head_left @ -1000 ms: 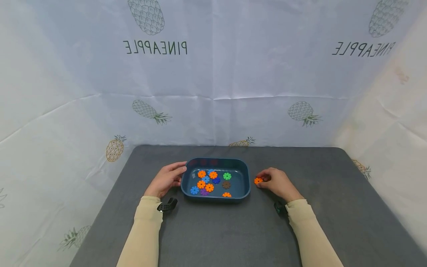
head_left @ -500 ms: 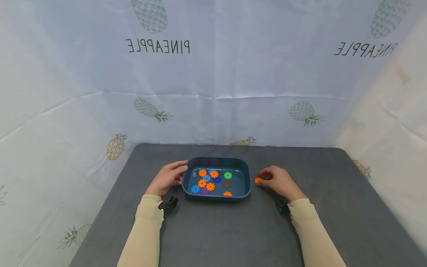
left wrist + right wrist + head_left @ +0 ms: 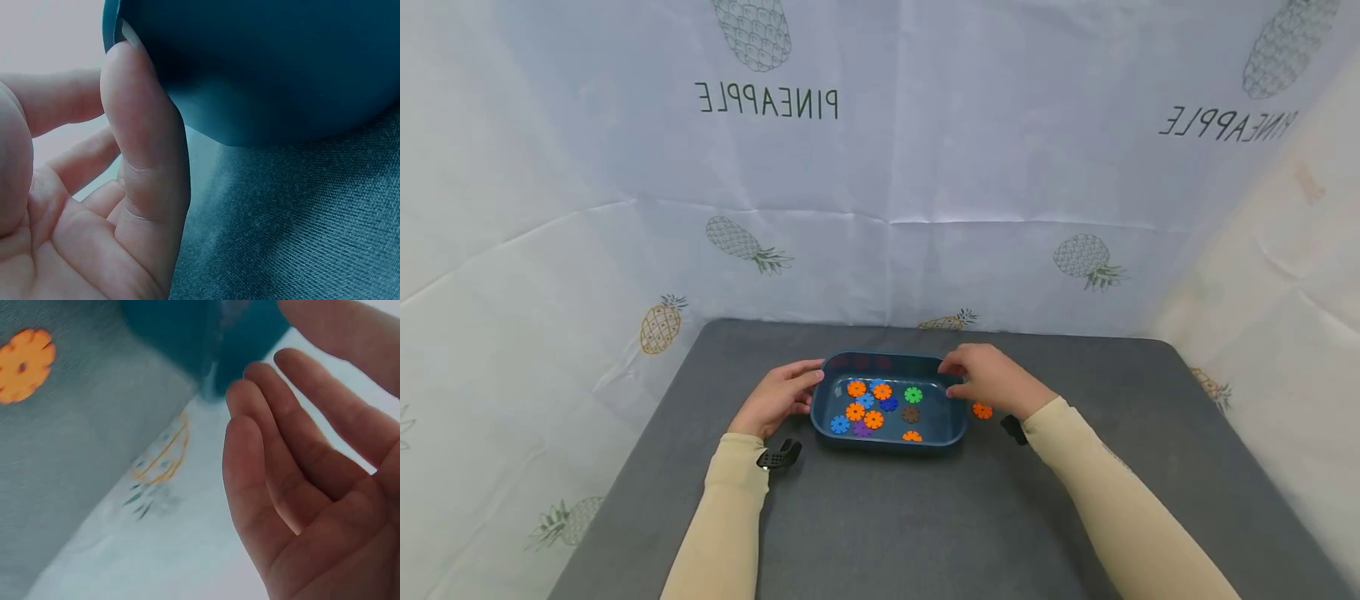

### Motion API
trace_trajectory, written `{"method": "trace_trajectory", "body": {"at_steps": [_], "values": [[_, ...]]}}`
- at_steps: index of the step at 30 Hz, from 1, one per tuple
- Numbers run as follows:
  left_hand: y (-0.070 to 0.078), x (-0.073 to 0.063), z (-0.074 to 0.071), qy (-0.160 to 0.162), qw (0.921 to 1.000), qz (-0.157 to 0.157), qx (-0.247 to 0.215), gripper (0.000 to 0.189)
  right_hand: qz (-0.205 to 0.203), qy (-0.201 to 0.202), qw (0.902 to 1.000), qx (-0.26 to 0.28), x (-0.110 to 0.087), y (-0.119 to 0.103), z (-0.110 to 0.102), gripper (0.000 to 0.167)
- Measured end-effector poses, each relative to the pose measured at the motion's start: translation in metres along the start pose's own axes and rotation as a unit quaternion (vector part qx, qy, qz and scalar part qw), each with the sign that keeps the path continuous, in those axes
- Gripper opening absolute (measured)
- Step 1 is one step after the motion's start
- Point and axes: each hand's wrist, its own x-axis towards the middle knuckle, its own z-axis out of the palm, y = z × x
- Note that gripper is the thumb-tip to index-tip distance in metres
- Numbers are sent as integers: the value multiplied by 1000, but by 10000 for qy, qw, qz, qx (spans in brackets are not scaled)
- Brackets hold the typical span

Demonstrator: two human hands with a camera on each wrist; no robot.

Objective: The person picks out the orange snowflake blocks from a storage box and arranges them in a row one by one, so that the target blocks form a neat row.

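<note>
Orange disc [image 3: 982, 411], notched edge and small centre hole, lies flat on the gray table [image 3: 880, 533], just right of the blue tray [image 3: 887, 447], a gap between them. Neither hand on it.

Right hand [image 3: 992, 377] is over the tray's right end, nearest the far right corner, thumb apart from the fingers, fingers loosely bent, holding nothing. Can't tell if the fingertips touch the tray rim.

Left hand [image 3: 778, 398] is at the tray's left end, fingers and thumb touching the wall near the rim. Can't tell if it's a real grip or just resting there.

Inside the tray: twelve more notched discs, flat, some overlapping. Left half and middle: four orange, three light blue, one dark blue [image 3: 889, 404], one purple [image 3: 862, 428] near the front wall. Right of those: green disc [image 3: 913, 394], brown disc [image 3: 911, 414] in front of it, then another orange one at the front wall, partly hidden.

Behind the tray, white cloth [image 3: 962, 167] with pineapple prints and mirrored PINEAPPLE lettering. Beige sleeves [image 3: 730, 508] on both arms, in front of the tray; dark wristband [image 3: 780, 455] at the left wrist.
</note>
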Motion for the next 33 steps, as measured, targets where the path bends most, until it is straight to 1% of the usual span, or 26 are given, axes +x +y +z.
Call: {"method": "trace_trajectory", "body": {"at_steps": [2,5,10,14,19,22,26,33], "values": [[0,0,-1,-3,10000,-5,5,58,-173,-273,9993,-174,6,-13,3,35],[0,0,-2,-3,10000,-25,10,57,-506,-632,9956,-470,14,-29,10,32],[1,-1,-2,12,10000,-25,-5,55,-924,-1039,9870,-809,25,-49,22,28],[2,0,0,10,10000,-12,-34,53,-1032,-1204,9808,-1135,32,-59,33,24],[3,0,2,-1,10000,-29,-70,52,-990,-1435,9742,-1432,37,-66,45,18],[3,0,2,14,10000,-18,-59,51,-996,-1540,9698,-1608,39,-69,51,11],[2,0,0,23,10000,-9,-46,51,-1021,-1591,9634,-1899,41,-72,56,6],[0,0,-3,18,9999,-36,-113,52,-1164,-1489,9547,-2298,47,-78,61,11]]}}
